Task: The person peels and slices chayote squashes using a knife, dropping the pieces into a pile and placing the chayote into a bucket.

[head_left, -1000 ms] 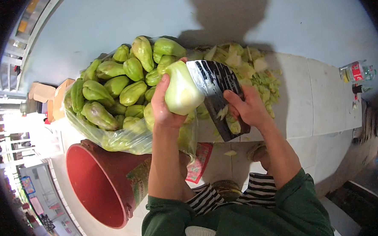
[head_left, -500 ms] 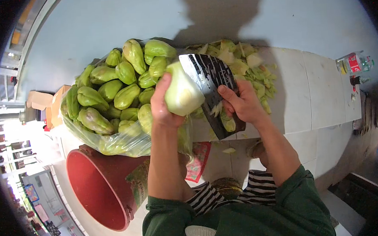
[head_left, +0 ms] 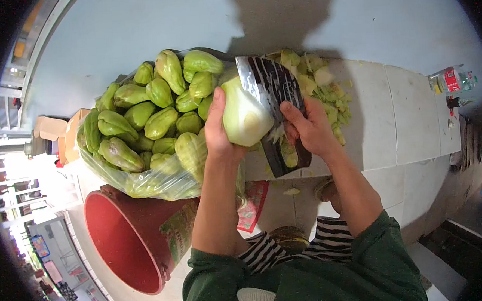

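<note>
My left hand (head_left: 222, 128) grips a pale, peeled chayote (head_left: 247, 117), its fingers wrapped around the left side and underneath. Closed on a broad, dark-bladed cleaver (head_left: 275, 91) is my right hand (head_left: 309, 126), thumb pressed along the blade. The cleaver's shiny edge lies close against the chayote's right side; whether it cuts in, I cannot tell. Wet streaks and bits of peel cling to the dark face. Behind the right hand, a heap of green peelings (head_left: 334, 110) spreads over the tiled ledge. Unpeeled green chayotes (head_left: 162, 122) fill a clear plastic bag left of my hands.
A red bucket (head_left: 123, 249) lies tipped on its side below the bag. The white tiled ledge (head_left: 375, 116) runs along the wall (head_left: 409, 27). Far right is a plastic bottle (head_left: 455, 79) with a red label; a cardboard box (head_left: 71, 137) stands at left.
Both the chayote and the cleaver's blade have shifted slightly right, my left hand moving along with the chayote. My right hand stays in nearly the same place.
</note>
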`<action>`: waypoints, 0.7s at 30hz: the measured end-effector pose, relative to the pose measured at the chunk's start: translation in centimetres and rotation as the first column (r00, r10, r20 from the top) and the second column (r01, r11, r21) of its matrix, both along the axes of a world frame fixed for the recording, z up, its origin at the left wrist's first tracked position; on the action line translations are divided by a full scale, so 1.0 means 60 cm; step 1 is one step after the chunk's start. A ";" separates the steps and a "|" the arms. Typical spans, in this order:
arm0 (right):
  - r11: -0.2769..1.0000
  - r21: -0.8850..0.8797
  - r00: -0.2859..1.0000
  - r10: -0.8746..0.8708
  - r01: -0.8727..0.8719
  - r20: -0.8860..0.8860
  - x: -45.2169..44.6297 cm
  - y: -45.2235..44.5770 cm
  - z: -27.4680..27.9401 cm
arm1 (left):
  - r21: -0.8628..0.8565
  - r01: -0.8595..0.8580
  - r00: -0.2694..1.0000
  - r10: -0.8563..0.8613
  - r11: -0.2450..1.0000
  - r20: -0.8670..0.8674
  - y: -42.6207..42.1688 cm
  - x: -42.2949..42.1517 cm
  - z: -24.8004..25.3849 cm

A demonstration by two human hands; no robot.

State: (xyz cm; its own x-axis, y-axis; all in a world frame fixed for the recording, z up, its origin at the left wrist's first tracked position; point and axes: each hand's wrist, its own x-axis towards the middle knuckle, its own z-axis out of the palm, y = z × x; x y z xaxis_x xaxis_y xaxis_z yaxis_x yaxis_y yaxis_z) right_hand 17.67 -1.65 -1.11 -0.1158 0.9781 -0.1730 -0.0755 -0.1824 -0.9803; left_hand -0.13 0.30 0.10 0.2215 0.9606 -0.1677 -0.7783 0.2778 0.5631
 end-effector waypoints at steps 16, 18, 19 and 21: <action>1.000 -0.008 0.999 0.024 -0.024 0.039 -0.007 0.001 0.010 | 0.084 0.016 0.977 0.003 0.996 -0.213 -0.002 -0.004 0.003; 1.000 -0.016 0.999 -0.006 0.005 -0.051 -0.013 -0.001 0.011 | 0.102 -0.043 0.992 0.054 0.994 -0.111 0.000 0.004 0.007; 1.000 -0.014 0.999 -0.006 0.005 -0.051 -0.015 -0.002 0.011 | 0.104 -0.044 0.992 0.055 0.994 -0.111 0.001 0.004 0.005; 1.000 -0.017 0.997 -0.025 0.024 -0.066 -0.016 -0.004 0.010 | 0.070 -0.041 0.993 0.048 0.997 -0.105 0.002 0.002 -0.004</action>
State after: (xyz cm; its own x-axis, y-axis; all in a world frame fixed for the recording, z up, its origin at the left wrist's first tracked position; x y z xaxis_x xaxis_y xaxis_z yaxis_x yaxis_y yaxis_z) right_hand 16.70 -1.86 -0.51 -0.1035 0.9780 -0.1813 -0.1449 -0.1952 -0.9700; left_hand -0.02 0.45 -0.16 0.1626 0.9791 -0.1222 -0.7234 0.2025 0.6601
